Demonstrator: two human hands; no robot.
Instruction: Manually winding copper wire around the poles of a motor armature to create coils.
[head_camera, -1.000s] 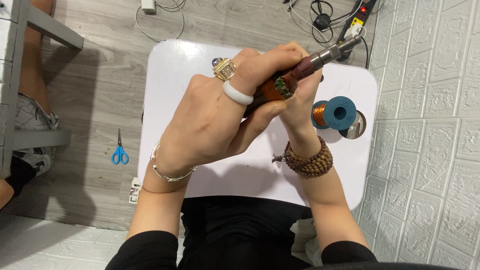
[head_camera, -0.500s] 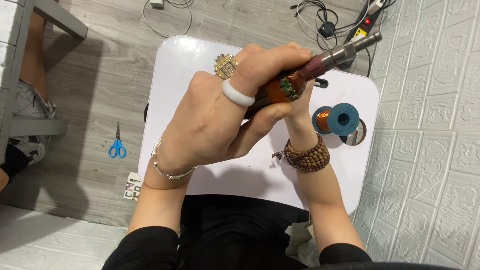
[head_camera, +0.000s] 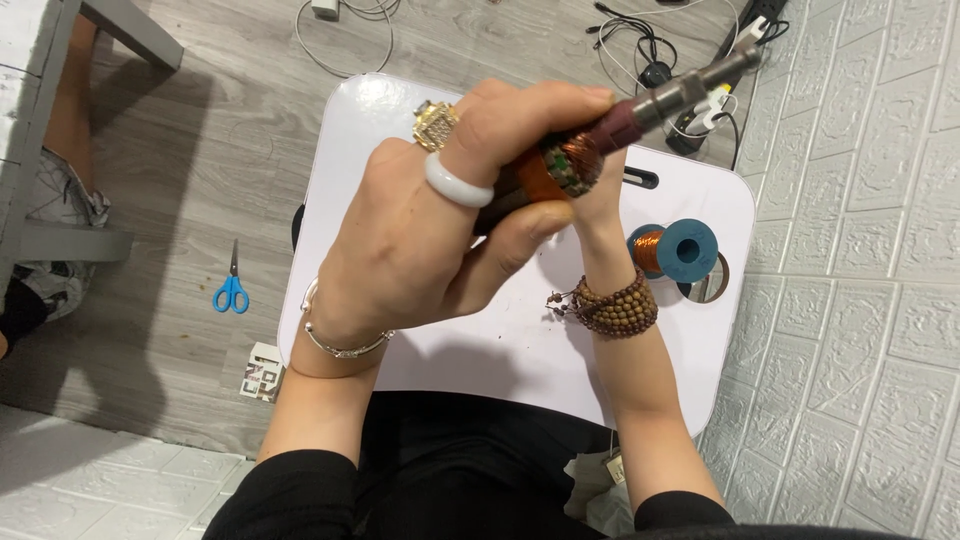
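Both forearms rise from the near edge of the white desk (head_camera: 400, 120) and meet above its middle. The left hand (head_camera: 430, 235), back upward, has its fingers (head_camera: 520, 105) clenched round a rod-shaped tool (head_camera: 640, 112); the right hand (head_camera: 590, 195) grasps it from beneath, mostly hidden. The tool's long axis runs diagonally, its metal end pointing toward the desk's far right corner, above the copper-wire spool (head_camera: 680, 250).

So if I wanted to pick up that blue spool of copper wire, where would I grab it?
Probably from above, fingers on both blue end discs. The spool lies on its side on the white table, right of both hands, so its discs face sideways and the wound wire stays untouched.
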